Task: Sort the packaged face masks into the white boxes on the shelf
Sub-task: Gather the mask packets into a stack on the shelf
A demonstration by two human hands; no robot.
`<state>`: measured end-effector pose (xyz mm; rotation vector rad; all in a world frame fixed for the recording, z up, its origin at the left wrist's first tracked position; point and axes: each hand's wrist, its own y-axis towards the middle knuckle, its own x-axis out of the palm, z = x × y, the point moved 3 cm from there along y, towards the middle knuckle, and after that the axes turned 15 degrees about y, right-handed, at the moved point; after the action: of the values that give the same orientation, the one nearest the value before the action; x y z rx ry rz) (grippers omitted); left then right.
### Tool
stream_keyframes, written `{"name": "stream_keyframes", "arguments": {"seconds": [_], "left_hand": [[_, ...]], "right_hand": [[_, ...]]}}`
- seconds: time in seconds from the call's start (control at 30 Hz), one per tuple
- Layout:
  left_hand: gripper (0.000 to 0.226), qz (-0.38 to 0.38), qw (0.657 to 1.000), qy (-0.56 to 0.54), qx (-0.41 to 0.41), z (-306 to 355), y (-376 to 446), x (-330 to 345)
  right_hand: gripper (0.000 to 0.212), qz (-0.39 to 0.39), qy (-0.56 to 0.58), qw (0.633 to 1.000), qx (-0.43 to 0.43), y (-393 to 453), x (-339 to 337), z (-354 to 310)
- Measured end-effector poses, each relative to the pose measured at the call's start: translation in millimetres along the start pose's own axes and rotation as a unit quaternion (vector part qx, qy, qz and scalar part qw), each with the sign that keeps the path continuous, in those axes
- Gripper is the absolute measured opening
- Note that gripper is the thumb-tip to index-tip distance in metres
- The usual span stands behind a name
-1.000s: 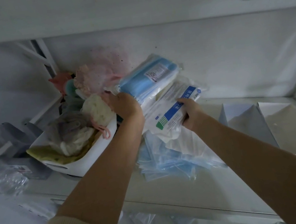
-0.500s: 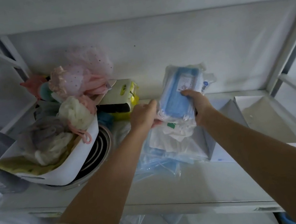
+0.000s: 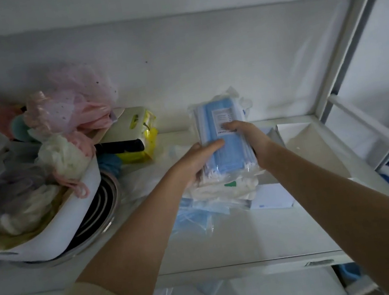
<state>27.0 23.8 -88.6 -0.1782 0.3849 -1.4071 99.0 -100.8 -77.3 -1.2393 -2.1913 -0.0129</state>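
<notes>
While both hands gripped the blue mask pack [image 3: 223,140] w/ white packs beneath, left hand [image 3: 194,164] and right hand [image 3: 250,138] pinched its edges. Slick film (loose stack) could slip short of the white box [image 3: 311,136].

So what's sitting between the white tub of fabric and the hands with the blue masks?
Head view: a yellow-and-white packet leaning on a blue item.

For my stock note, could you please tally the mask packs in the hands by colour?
Blue mask pack, on top, gripped by left hand and right hand: 1
White packs underneath: count unclear, at least 1
Total: at least 2
</notes>
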Motion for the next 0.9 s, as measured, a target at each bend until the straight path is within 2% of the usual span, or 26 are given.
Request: {"name": "stream_keyframes", "arguments": {"seconds": [0.1, 0.17, 0.3, 0.37, 0.43, 0.53, 0.6, 0.7, 0.8, 0.9], "left_hand": [[0.06, -0.022, 1.0, -0.002, -0.002, 1, 1, 1], [0.066, -0.03, 0.999, -0.023, -0.013, -3, 3, -4], [0.07, -0.023, 0.998, -0.049, -0.039, -9, 6, -17], [0.072, 0.001, 0.999, -0.042, -0.03, -10, 9, -25], [0.074, 0.052, 0.997, -0.049, -0.013, -9, 14, -36], [0.064, 0.123, 0.991, -0.05, -0.003, -5, 24, -51], [0.053, 0.14, 0.989, -0.043, 0.005, -5, 33, -60], [0.039, 0.163, 0.987, -0.012, 0.012, -2, 42, -72], [0.041, 0.17, 0.984, 0.049, -0.007, -2, 54, -90], [0.031, 0.14, 0.987, 0.056, -0.055, -6, 59, -106]], "right_hand": [[0.037, -0.016, -0.04, 0.999, 0.007, -1, 1, -2], [0.047, 0.02, -0.065, 0.998, 0.005, 3, -5, -1], [0.048, 0.082, -0.034, 0.995, -0.039, 13, -5, 1], [0.047, 0.06, -0.028, 0.998, -0.022, 18, -1, 5], [0.042, 0.013, -0.048, 0.997, 0.052, 20, 9, 11], [0.041, 0.007, -0.108, 0.984, 0.139, 23, 15, 16], [0.039, -0.018, -0.058, 0.984, 0.17, 26, 24, 20], [0.029, 0.033, -0.016, 0.994, 0.108, 45, 33, 22], [0.006, 0.089, 0.015, 0.994, 0.068, 64, 43, 28], [0.006, 0.115, 0.022, 0.991, 0.065, 85, 49, 34]]}}
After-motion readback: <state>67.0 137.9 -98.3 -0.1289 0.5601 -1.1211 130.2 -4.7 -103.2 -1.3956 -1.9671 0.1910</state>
